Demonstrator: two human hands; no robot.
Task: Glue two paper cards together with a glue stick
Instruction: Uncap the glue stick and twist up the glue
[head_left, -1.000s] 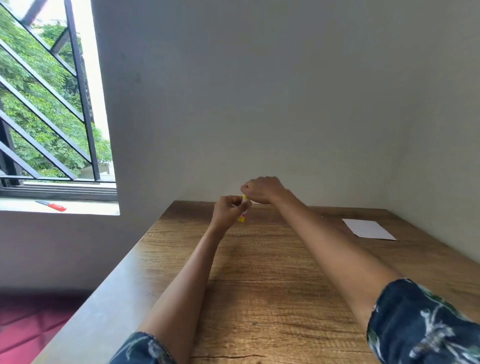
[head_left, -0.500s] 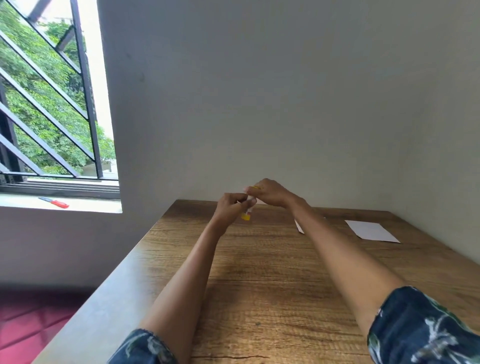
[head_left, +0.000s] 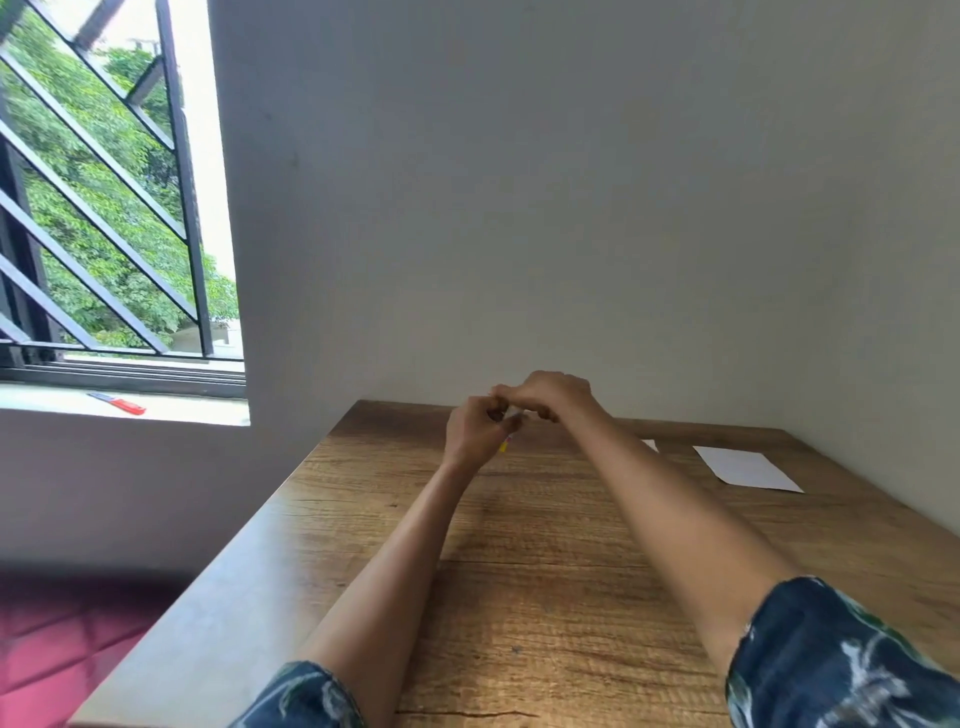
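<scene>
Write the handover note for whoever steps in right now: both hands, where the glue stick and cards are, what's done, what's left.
Left hand: curled round the glue stick, whose yellow end shows below the fingers.
Right hand: fingers bunched at the top of the stick, apparently working the cap; whether the cap is off cannot be told.
Cards: one white card lies flat at the far right of the table; a corner of the second card peeks out behind the right forearm.
Done: stick picked up.
Left: finish uncapping, spread glue on one card, press the other onto it.
</scene>
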